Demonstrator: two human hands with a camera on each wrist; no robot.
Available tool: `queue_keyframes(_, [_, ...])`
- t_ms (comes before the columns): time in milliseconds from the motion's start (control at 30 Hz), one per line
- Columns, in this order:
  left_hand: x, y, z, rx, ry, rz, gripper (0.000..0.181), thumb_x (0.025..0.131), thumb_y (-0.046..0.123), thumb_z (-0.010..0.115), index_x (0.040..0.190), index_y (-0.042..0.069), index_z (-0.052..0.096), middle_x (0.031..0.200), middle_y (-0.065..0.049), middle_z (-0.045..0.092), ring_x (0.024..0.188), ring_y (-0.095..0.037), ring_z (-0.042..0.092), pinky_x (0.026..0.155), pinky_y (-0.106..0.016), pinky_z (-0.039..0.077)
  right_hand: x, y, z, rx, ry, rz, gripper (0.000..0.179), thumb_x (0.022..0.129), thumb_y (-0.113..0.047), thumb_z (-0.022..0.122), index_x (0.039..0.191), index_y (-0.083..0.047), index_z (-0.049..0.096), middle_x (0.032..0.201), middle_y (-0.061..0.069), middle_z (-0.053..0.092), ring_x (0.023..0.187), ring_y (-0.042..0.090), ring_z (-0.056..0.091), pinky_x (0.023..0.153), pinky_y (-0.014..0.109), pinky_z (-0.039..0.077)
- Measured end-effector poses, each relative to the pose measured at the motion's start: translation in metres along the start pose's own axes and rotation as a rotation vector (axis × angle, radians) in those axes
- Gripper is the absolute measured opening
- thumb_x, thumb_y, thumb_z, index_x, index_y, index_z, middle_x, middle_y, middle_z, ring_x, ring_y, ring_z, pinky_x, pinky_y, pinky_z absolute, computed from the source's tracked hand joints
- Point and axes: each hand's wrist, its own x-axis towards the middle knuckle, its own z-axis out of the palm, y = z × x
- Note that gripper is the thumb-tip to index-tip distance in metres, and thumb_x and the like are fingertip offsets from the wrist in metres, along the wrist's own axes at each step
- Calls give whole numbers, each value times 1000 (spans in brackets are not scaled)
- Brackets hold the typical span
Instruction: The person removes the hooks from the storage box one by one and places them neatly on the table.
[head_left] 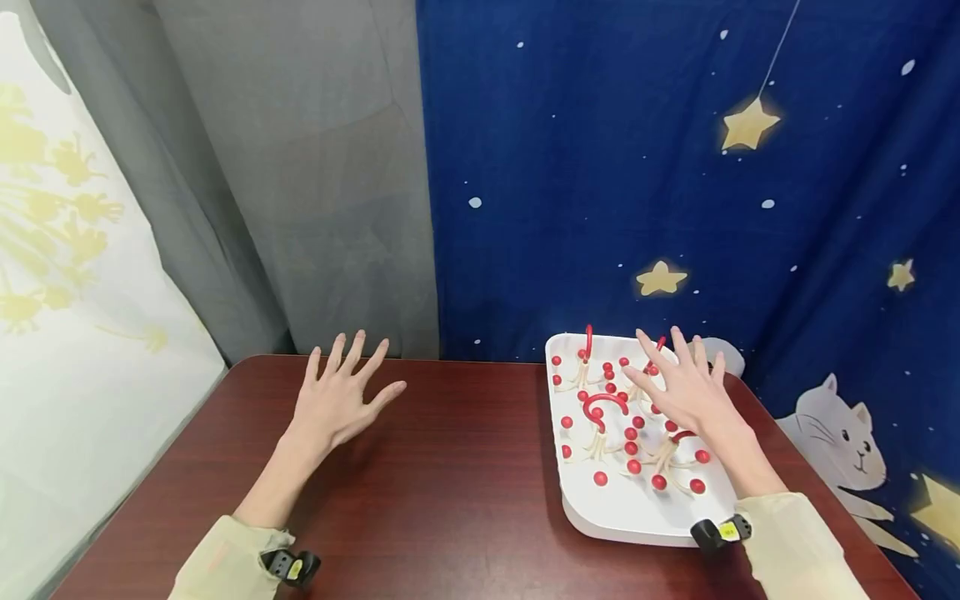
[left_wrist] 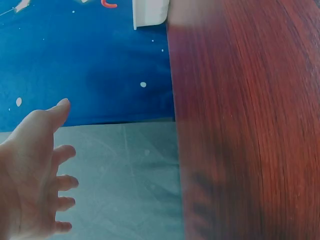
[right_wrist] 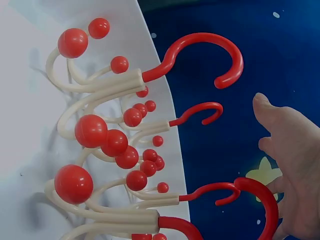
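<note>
- The left hand (head_left: 333, 408) hovers above the left part of the desk, its grip loose, fingers and thumb spread wide.
- The right hand (head_left: 693, 396) hangs over the far right part of the tray, its grip equally slack, fingers fanned out.
- The white, shallow tray with rounded corners (head_left: 607, 512) sits on the right side of the dark reddish-brown wood-grain desk (head_left: 465, 467), well apart from the left hand.
- Four cream, many-legged stands with curved red hooks on top (head_left: 597, 442) stand in the tray, red balls tipping their bent legs.
- In the right wrist view, one red hook passes in front of the right hand's fingers; whether they touch, I cannot tell.
- Pale cream sleeves (head_left: 798, 550) cover both forearms, and a small black device (head_left: 291, 567) is strapped at each wrist.
- Behind the desk hang a plain grey curtain (head_left: 315, 167) and a deep-blue star-printed curtain (head_left: 540, 208).
</note>
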Motion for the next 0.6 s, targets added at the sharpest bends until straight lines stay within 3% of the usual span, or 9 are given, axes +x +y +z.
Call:
queue_keyframes(233, [0, 9, 4, -34, 9, 10, 79, 98, 70, 39, 160, 22, 31, 164, -18, 25, 151, -40, 16, 119, -61, 4, -2, 8, -3, 8, 10, -5, 82, 100, -68, 38, 163, -23, 11, 160, 37, 3, 141, 65, 2, 107, 78, -5])
queue_keyframes(600, [1, 28, 17, -133, 16, 23, 76, 99, 68, 40, 159, 22, 34, 161, -19, 31, 150, -40, 21, 119, -59, 10, -10, 29, -10, 65, 18, 21, 80, 102, -61, 41, 163, -24, 7, 158, 40, 4, 139, 66, 11, 105, 81, 9])
